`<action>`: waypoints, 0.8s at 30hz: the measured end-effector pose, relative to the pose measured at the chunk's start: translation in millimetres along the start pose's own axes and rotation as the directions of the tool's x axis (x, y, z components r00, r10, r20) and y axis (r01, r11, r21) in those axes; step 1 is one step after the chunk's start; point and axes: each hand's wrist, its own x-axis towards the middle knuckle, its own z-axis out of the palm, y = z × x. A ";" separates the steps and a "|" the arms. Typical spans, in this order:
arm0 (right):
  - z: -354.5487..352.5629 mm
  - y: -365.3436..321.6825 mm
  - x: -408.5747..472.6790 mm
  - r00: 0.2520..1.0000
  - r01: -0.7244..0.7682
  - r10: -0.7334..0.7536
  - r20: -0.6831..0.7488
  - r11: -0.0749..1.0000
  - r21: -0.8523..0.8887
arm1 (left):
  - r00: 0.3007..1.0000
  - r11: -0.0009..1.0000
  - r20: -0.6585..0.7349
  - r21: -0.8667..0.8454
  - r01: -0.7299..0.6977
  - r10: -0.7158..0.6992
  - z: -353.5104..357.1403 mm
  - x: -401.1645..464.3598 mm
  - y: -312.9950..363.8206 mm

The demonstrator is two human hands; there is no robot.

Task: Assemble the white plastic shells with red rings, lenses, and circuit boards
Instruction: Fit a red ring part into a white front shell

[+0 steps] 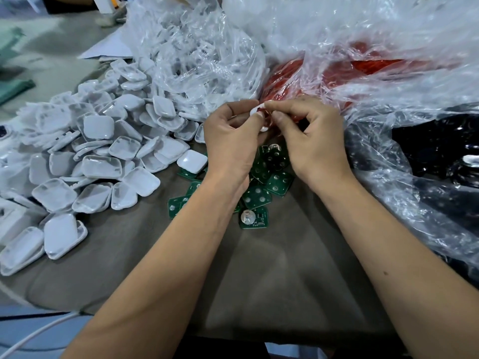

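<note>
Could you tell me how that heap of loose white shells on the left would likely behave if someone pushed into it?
The white shells look thin and hollow, so probably light and easily shoved. They lie loosely stacked at odd angles, so the heap would likely slide and spread rather than move together. Their smooth, glossy surfaces suggest they slip over each other.

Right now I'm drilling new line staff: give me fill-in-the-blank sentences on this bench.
1. Both hands, left hand and right hand, hold one white ____ between them.
2. The loose white shells are heaped on the person's ____ side.
3. The circuit boards under the wrists are ____ in colour.
Missing: shell; left; green
</note>
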 end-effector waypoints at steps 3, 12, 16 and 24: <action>0.3 2.0 0.0 0.992 -0.061 0.072 -0.103 0.992 0.107 | 1.000 0.994 0.002 -0.108 -0.003 0.003 0.4 0.5 1.4; 3.7 -1.4 -1.8 0.873 -0.482 0.443 0.204 0.720 0.499 | 0.999 0.979 0.034 -0.204 -0.007 0.014 3.1 0.1 -0.7; 3.3 -3.8 -3.6 0.909 -0.407 0.400 0.116 0.795 0.449 | 0.998 0.976 0.055 -0.218 -0.007 0.019 2.9 -0.8 -1.7; 2.6 2.7 -4.5 0.998 -0.007 0.002 -0.065 0.996 -0.083 | 0.991 0.990 0.013 -0.043 -0.134 0.135 4.6 -2.6 -8.5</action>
